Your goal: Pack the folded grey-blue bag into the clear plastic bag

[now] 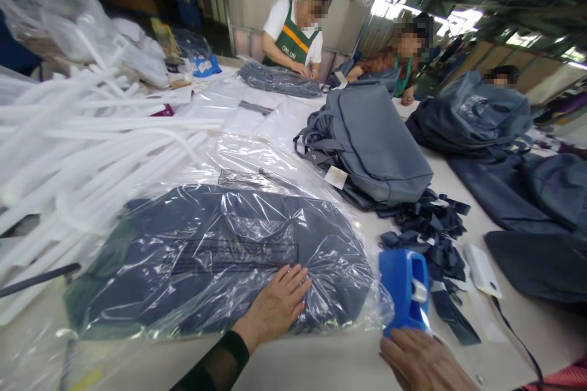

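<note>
Resting palm-down, fingers slightly spread, the left hand (pixel 277 302) is laid on the plastic-wrapped bag (pixel 192 287), lower centre. The right hand (pixel 419 357), lower right, is curled at the blue tape dispenser (pixel 395 287); whether it is gripped cannot be told.

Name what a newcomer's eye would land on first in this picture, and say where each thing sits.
Probably the shiny, plastic-wrapped dark bag across the front of the table, with the left hand flat on it. Next, the bright blue tool just right of it, by the right hand, and the heap of white strips on the left.
</note>
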`<state>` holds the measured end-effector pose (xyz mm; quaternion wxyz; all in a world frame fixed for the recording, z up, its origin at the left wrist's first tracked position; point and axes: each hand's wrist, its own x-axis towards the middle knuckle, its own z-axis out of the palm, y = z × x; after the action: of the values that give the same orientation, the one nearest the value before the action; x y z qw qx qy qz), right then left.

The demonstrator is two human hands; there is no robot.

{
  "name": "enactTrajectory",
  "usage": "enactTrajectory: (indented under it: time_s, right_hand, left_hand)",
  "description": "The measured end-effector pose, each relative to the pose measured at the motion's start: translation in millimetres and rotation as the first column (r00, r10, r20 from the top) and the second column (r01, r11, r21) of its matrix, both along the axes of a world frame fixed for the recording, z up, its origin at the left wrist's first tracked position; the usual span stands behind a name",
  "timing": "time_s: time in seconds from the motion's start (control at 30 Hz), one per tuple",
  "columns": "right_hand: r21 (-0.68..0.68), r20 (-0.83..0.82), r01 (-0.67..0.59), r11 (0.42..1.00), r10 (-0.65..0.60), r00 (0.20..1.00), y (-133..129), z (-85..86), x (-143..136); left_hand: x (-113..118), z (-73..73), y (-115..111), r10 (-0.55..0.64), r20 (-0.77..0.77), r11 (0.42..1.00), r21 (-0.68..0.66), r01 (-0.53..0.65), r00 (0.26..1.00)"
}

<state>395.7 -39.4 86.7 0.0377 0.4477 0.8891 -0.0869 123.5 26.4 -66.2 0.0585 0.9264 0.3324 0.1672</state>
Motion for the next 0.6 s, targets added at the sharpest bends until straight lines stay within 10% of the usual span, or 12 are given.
enactTrajectory:
  time_s: [0.6]
  right_hand:
    - [-0.534, -0.021, 0.158, 0.831, -0.2, 0.98, 99, -9.9, -18]
  left_hand:
    - [3, 5.2, 0, 0.019, 0.06, 0.996, -0.089, -0.013, 0.998]
